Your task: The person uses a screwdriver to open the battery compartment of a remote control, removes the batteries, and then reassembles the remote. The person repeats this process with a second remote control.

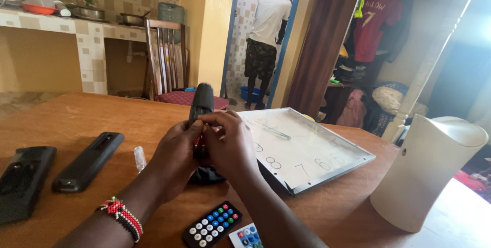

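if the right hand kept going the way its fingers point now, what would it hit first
The right hand points up and leftward; its fingertips already touch the black device that both hands hold, so it would meet that first. Beyond it is probably bare table, though depth is unclear.

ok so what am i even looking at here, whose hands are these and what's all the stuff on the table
This is one picture from a camera worn on a person's head, looking down at their own two bare hands over a wooden table. The left hand and right hand together hold an upright black remote control. On the table lie two more black remotes, a small remote with coloured buttons, a square white wall clock lying flat, and a white bin. Another person stands in the doorway behind.
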